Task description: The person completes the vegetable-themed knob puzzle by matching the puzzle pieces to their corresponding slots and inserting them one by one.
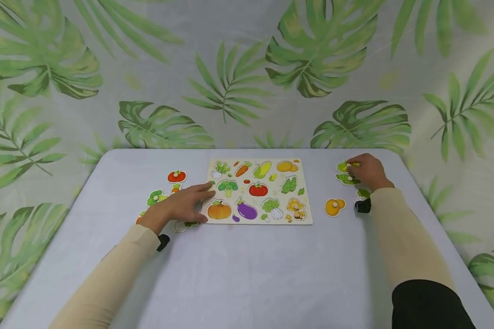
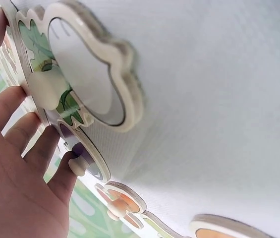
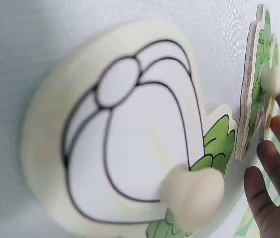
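My left hand (image 1: 187, 203) lies with spread fingers over the left edge of the vegetable puzzle board (image 1: 308, 219). Below that palm, partly covered, is a white radish piece (image 2: 83, 74), with an eggplant piece (image 2: 92, 161) beside it in the left wrist view. At the right, my right hand (image 1: 369, 171) pinches a yellow-green corn piece (image 1: 341, 166) with thumb and fingertips. Just in front of the corn lies a green leafy piece (image 1: 347, 179). A knobbed bok choy piece (image 3: 140, 134) fills the near part of the right wrist view.
Left of the board are a tomato piece (image 1: 176, 176), a carrot piece (image 1: 175, 188) and a broccoli piece (image 1: 155, 197). A potato piece (image 1: 334, 207) lies right of the board. The white table (image 1: 251, 274) ends at a leaf-patterned backdrop (image 1: 230, 91).
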Motion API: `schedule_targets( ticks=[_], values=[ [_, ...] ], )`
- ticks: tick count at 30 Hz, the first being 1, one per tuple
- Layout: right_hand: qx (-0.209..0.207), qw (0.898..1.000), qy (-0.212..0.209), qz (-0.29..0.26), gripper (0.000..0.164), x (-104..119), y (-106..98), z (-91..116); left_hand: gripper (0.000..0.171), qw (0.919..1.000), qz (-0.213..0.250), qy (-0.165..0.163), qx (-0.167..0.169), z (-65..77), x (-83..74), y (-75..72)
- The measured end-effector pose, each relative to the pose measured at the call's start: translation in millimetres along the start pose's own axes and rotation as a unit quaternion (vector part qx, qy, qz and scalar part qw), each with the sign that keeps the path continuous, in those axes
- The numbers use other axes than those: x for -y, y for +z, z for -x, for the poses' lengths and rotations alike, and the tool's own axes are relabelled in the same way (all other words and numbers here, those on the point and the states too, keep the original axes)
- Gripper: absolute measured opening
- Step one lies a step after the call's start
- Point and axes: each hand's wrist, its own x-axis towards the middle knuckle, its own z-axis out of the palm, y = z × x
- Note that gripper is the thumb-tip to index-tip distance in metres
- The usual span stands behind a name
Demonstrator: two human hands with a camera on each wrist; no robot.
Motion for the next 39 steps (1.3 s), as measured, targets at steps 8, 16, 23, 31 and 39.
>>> schedule_targets(
  ticks=[8,16,23,31,39],
  values=[
    [-0.023,1.000,-0.004,-0.004,0.034,1.4,1.6,-1.8,0.077,0.9999,0.009,-0.003,0.004,0.0,-1.7,-2.2],
    [-0.022,1.000,-0.016,0.008,0.033,-3.9,4.8,-1.1,0.077,1.0000,0.001,-0.008,0.005,-1.1,-2.1,-1.3],
    [-0.042,0.998,-0.052,0.017,0.029,8.4,-7.2,-0.8,0.078,0.9999,0.005,-0.014,0.008,0.8,-6.1,-2.4],
    [-0.029,0.996,-0.080,0.034,0.029,40.3,-15.1,-9.2,0.078,1.0000,0.000,-0.009,0.001,1.9,-2.3,-1.0],
    [-0.034,0.991,-0.127,0.029,0.027,67.6,-7.7,-7.8,0.078,0.9999,0.002,-0.011,-0.001,0.1,-3.6,0.4]
  ],
)
